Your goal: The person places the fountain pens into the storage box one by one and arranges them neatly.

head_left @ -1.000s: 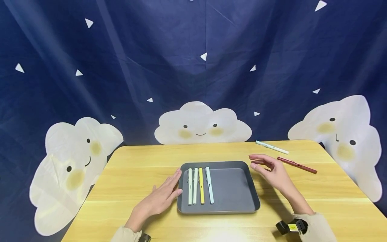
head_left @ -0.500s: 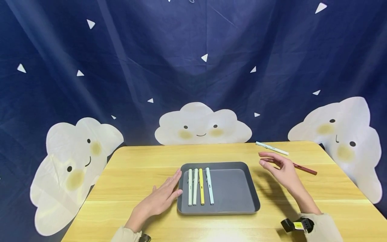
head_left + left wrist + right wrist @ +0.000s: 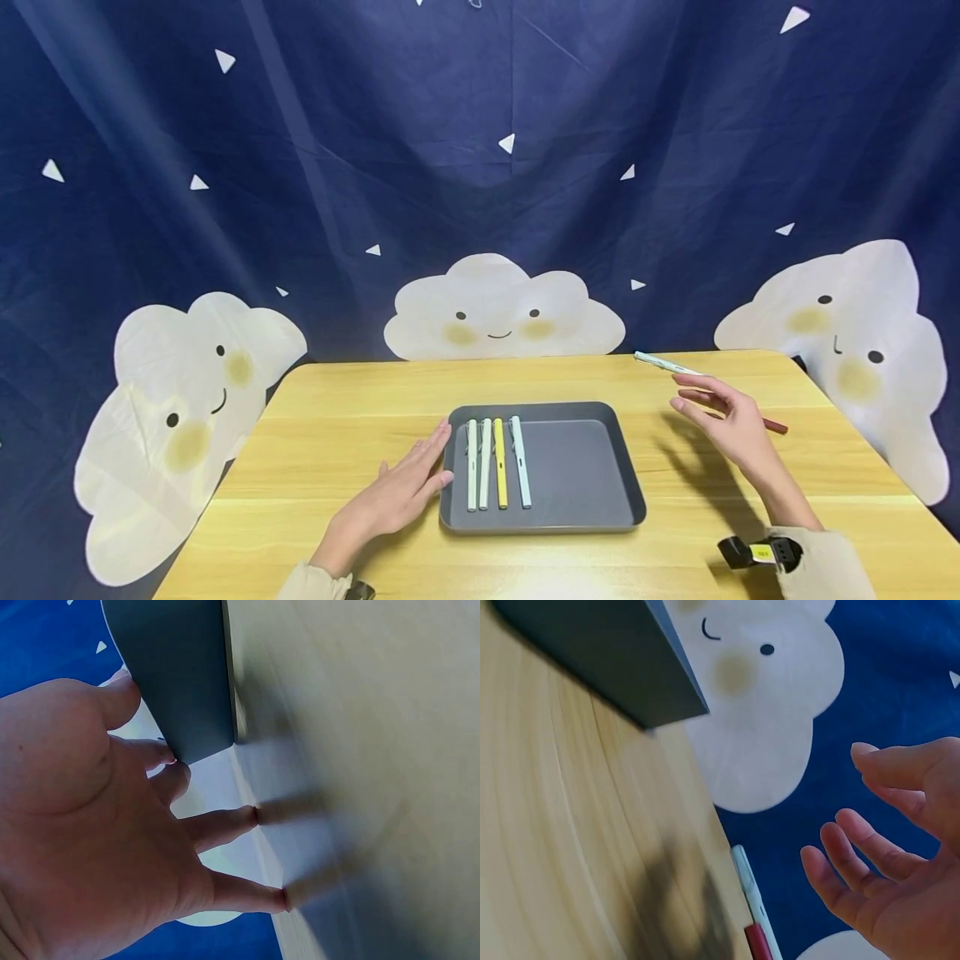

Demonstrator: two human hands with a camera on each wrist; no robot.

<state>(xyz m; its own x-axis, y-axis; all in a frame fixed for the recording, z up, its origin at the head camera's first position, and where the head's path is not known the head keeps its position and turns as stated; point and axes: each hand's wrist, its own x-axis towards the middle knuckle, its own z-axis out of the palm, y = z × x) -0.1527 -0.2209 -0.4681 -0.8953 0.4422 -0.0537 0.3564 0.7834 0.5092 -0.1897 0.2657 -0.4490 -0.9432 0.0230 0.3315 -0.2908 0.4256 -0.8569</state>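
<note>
My left hand [image 3: 405,487] touches the left wall of a dark grey tray [image 3: 585,475], its fingers fairly straight; in the left wrist view the fingertips meet the tray [image 3: 176,675] and the table. Inside the tray's left half lie two pale green pens [image 3: 471,475], a yellow pen [image 3: 501,475] and a pale blue pen [image 3: 521,467], side by side. My right hand [image 3: 731,429] hovers right of the tray, holding nothing, fingers loosely bent. Partly behind it lie a dark red pen [image 3: 775,426] and a light blue-white pen [image 3: 660,362]. The right wrist view shows the red pen's end [image 3: 758,943].
The wooden table [image 3: 360,392] carries everything, its far edge close to a dark blue curtain [image 3: 450,167] with white clouds and triangles. A small black device [image 3: 757,552] with a yellow label sits on the right wrist.
My right hand has moved rightward from the tray's right rim, over the red pen, and now overlaps the end of the light pen. The left hand, tray and pens have stayed in place.
</note>
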